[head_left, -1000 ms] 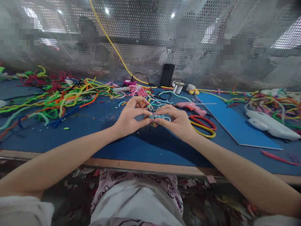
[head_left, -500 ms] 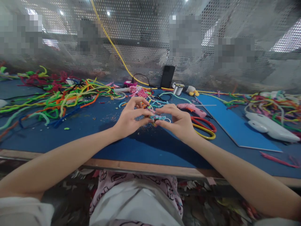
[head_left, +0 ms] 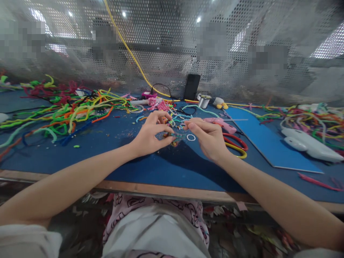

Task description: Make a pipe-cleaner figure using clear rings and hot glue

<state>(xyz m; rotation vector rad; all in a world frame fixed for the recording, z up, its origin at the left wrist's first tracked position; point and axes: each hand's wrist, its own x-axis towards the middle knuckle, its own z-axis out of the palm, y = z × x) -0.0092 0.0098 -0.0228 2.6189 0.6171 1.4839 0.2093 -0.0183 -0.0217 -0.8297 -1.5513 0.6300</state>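
Note:
My left hand (head_left: 150, 135) is closed around a small multicoloured fuzzy piece (head_left: 177, 137), gripped between thumb and fingertips above the table. Motion blurs the piece, and the fingers hide part of it. A small white ring (head_left: 191, 137) shows at its right end; whether the two are joined I cannot tell. My right hand (head_left: 211, 139) is just right of the ring, thumb and index finger pinched together. Anything in that pinch is too small to make out. Behind my hands lie pale blue fuzzy stems (head_left: 182, 118) and pink pieces (head_left: 162, 105).
A pink glue gun (head_left: 227, 126) and red-and-yellow-handled scissors (head_left: 242, 143) lie right of my hands. Beyond are a blue board (head_left: 258, 136) and a white object (head_left: 314, 145). Coloured stems (head_left: 61, 114) heap at left. A phone (head_left: 191, 87) leans on the perforated metal screen (head_left: 161, 43).
My right hand has drawn back to the right from the multicoloured piece and its fingers have come together in a pinch. My left hand keeps its grip in nearly the same place.

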